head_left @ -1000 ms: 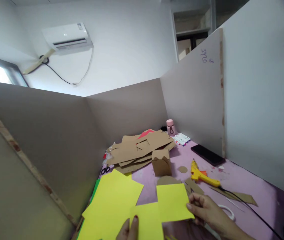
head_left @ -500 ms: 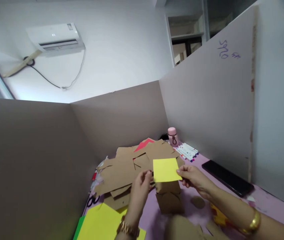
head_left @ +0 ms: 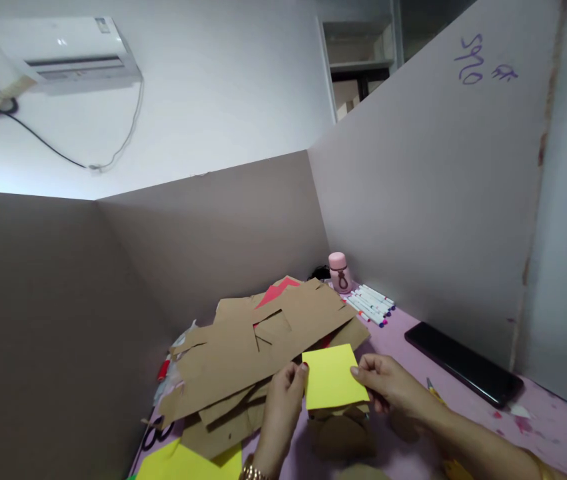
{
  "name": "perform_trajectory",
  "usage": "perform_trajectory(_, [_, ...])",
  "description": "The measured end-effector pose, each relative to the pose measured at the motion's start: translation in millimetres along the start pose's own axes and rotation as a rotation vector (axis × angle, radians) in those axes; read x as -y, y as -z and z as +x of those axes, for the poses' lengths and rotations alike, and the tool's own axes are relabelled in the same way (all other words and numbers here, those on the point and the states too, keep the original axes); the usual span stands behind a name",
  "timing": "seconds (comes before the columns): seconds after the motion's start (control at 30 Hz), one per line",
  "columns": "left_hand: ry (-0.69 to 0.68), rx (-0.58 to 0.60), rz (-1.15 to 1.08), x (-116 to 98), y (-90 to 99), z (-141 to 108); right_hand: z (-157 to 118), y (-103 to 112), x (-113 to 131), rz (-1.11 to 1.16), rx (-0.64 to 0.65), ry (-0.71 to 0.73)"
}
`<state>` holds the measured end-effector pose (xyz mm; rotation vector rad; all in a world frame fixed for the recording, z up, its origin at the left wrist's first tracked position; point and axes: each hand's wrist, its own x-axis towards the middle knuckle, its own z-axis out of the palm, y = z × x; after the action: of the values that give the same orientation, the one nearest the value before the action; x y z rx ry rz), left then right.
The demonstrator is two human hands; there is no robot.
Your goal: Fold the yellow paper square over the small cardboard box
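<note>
The person's left hand (head_left: 284,397) and right hand (head_left: 383,380) pinch opposite edges of yellow paper (head_left: 334,379) in their grip, above a cardboard box (head_left: 344,437) on the tabletop (head_left: 388,343).

Light is brightest on the wall (head_left: 203,87), far up and left of the sheet (head_left: 336,379), with small glints on the air conditioner (head_left: 58,50). Left of the sheet, a panel (head_left: 38,320) is dim. Just below the sheet, the box (head_left: 344,437) looks shadowed and soft. Far above right, the corner darkens.
</note>
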<state>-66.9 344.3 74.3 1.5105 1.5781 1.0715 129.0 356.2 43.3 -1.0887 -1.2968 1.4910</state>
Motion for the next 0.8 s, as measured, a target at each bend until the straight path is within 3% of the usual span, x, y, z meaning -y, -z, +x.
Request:
perform_trajectory(0.47, [-0.004, -0.046, 0.009, 23.5, -7.4, 4.8, -3.3, -6.4, -17.4, -0.047, -0.032, 0.046])
perform_trajectory(0.8, [-0.015, -0.080, -0.138, 37.0, -7.4, 8.5, -2.5, -11.9, -19.2, -0.025, -0.057, 0.075])
